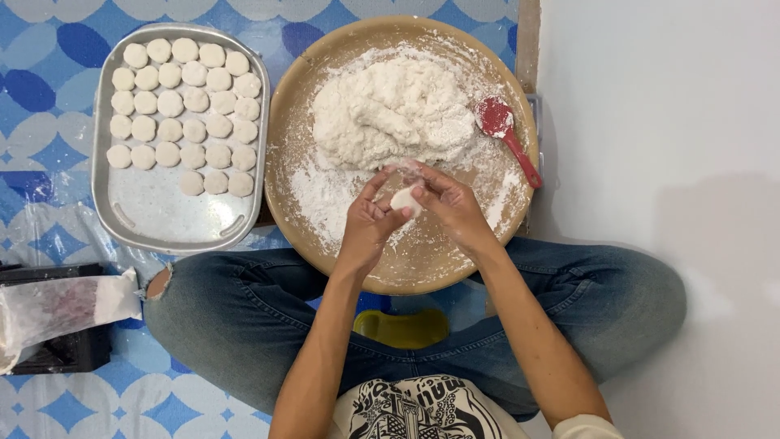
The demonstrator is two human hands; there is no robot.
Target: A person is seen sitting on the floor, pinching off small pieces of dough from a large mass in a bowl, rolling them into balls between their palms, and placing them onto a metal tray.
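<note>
My left hand (366,223) and my right hand (451,203) meet over the near part of a big round tan tray (284,146), both pressed around a small white dough piece (405,198). Beyond the hands a large mound of white dough (386,110) lies on the tray in scattered flour. A red spoon (508,134) rests at the tray's right side, its bowl dusted white.
A rectangular metal tray (175,215) on the left holds several rows of flat round dough discs (183,110). A plastic bag on a black object (57,313) sits at the left edge. My crossed legs in jeans (244,313) lie below. A white wall (666,122) runs along the right.
</note>
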